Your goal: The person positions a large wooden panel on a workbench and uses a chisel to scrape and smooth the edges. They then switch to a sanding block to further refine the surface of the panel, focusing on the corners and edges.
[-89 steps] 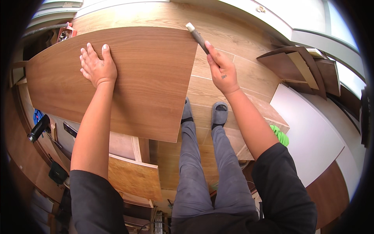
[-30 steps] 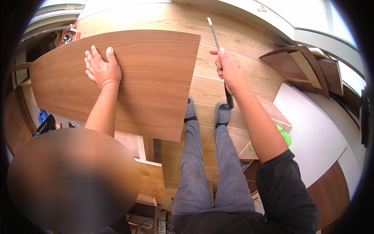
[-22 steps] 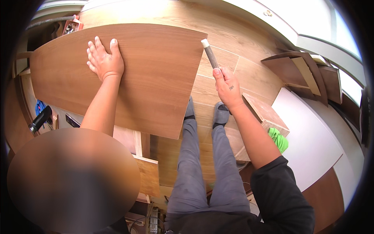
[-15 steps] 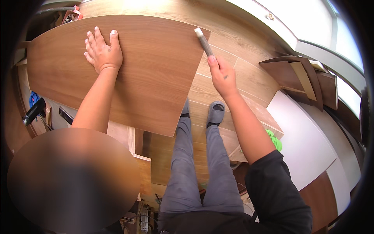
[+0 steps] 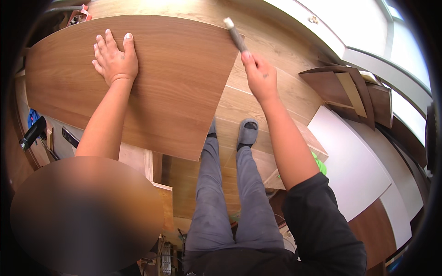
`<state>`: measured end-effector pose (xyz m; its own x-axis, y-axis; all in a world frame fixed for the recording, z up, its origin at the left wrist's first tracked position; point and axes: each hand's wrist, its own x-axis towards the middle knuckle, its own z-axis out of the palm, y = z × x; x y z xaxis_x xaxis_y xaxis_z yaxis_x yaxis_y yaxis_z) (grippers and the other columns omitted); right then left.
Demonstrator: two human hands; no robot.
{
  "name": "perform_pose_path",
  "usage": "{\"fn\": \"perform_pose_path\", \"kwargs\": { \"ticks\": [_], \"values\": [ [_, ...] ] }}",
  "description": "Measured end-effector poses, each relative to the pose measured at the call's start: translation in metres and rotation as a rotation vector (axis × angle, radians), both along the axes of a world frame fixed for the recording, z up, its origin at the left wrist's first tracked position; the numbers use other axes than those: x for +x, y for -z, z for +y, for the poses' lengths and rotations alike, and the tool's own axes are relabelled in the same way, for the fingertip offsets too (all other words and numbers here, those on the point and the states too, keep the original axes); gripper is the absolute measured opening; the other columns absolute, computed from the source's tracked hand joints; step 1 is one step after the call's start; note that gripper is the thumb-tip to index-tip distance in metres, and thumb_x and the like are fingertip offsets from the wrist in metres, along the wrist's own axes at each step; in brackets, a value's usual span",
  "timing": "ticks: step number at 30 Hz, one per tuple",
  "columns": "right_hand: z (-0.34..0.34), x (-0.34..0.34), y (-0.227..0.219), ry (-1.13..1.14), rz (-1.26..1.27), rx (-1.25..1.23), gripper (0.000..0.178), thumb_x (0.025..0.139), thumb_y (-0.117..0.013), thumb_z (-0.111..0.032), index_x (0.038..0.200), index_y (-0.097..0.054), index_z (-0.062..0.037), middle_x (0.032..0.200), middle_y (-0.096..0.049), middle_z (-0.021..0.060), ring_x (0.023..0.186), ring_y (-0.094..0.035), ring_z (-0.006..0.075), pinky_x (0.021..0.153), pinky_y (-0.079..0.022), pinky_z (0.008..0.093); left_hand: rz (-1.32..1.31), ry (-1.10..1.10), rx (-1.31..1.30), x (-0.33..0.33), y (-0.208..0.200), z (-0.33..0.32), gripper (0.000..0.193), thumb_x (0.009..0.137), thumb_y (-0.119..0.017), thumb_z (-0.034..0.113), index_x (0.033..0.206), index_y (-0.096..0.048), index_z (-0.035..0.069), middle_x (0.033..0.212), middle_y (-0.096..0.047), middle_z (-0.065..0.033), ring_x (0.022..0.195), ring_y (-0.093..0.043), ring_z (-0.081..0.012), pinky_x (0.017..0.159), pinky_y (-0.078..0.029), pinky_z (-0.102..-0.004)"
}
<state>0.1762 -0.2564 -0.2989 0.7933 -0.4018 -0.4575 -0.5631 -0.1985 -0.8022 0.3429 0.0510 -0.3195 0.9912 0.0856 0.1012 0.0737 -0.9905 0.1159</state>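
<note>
My left hand (image 5: 116,59) lies flat on a large brown wood-grain board (image 5: 170,87), fingers spread and holding nothing. My right hand (image 5: 261,76) is closed round a short grey rod with a pale tip (image 5: 237,39), its kind not clear. The rod points away from me, at the board's far right corner, with its tip showing past the far edge. Whether it touches the board I cannot tell. The board slants across in front of me, resting at its near side by a pale wooden frame (image 5: 148,164).
Dark brown panels (image 5: 338,89) lean by the window at the right, near a large white panel (image 5: 347,156). A green cloth (image 5: 320,163) lies by a wooden box. A black cylinder (image 5: 32,133) is at the left, an orange-red container (image 5: 79,16) at the far left. A blurred oval hides the lower left.
My right hand has shifted the rod farther away, so its tip has passed from over the board to beyond its far edge. The left hand stays on the board; the whole view has shifted slightly.
</note>
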Motion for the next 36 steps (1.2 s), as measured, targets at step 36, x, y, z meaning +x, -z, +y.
{"fn": "perform_pose_path", "kwargs": {
  "ticks": [36],
  "values": [
    [-0.012,0.011,-0.001,-0.028,-0.008,0.035,0.045,0.1,-0.057,-0.044,0.082,-0.063,-0.0029,0.061,-0.046,0.0004,0.061,-0.042,0.0115,0.057,-0.037,0.0313,0.013,-0.008,0.016,0.001,0.0,-0.001,0.078,0.096,-0.035,0.07,0.159,-0.026,0.024,0.167,-0.018,-0.0066,0.154,-0.013,-0.0254,0.123,-0.006,-0.0505]
  ]
}}
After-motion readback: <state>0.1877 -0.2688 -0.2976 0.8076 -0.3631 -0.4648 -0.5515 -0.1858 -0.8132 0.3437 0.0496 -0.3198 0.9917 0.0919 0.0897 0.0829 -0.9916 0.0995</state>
